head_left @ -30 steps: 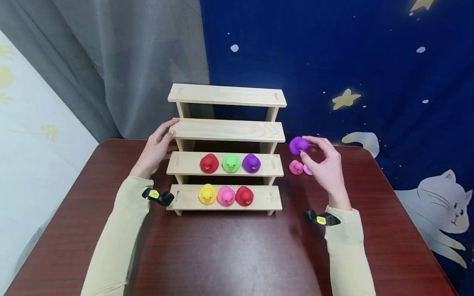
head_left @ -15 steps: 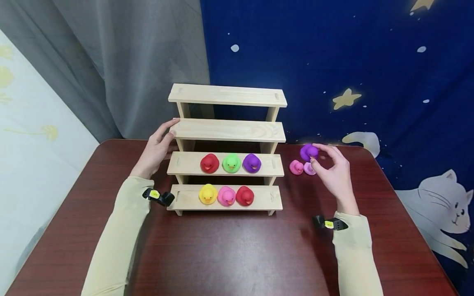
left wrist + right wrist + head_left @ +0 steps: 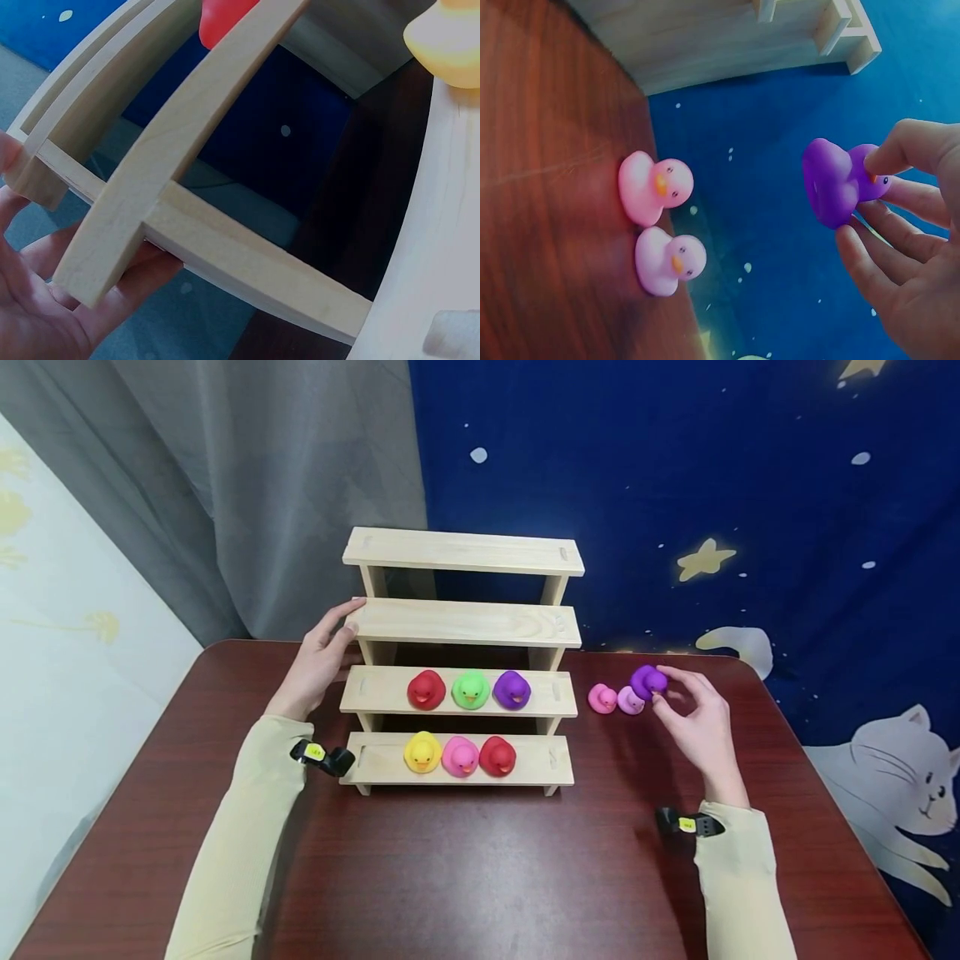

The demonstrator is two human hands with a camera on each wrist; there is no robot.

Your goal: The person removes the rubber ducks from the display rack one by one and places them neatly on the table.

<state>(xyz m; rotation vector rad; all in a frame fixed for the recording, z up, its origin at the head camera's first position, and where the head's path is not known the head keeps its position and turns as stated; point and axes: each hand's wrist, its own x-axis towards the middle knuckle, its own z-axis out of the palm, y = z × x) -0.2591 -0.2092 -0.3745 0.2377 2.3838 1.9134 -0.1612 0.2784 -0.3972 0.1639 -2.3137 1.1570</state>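
My right hand (image 3: 699, 720) pinches a purple rubber duck (image 3: 648, 682) by its head, thumb and fingers on either side of it. In the right wrist view this purple duck (image 3: 836, 184) hangs above the table. A pink duck (image 3: 602, 698) and a pale lilac duck (image 3: 630, 700) sit side by side on the table, just left of the held duck. My left hand (image 3: 315, 660) grips the left end of the second-highest step of a wooden stepped stand (image 3: 465, 622). The left wrist view shows its fingers (image 3: 150, 277) partly hidden behind the stand's wood.
On the second-lowest step sit a red duck (image 3: 426, 690), a green duck (image 3: 471, 690) and a purple duck (image 3: 512, 690). Yellow (image 3: 423, 752), pink (image 3: 461, 757) and red ducks (image 3: 497, 757) line the lowest step. A blue curtain (image 3: 630, 485) hangs behind the brown table (image 3: 480, 877).
My right hand has carried the purple duck to the right and lower, past the pink and lilac ducks, and the lilac one shows more fully. My left hand stays on the stand.
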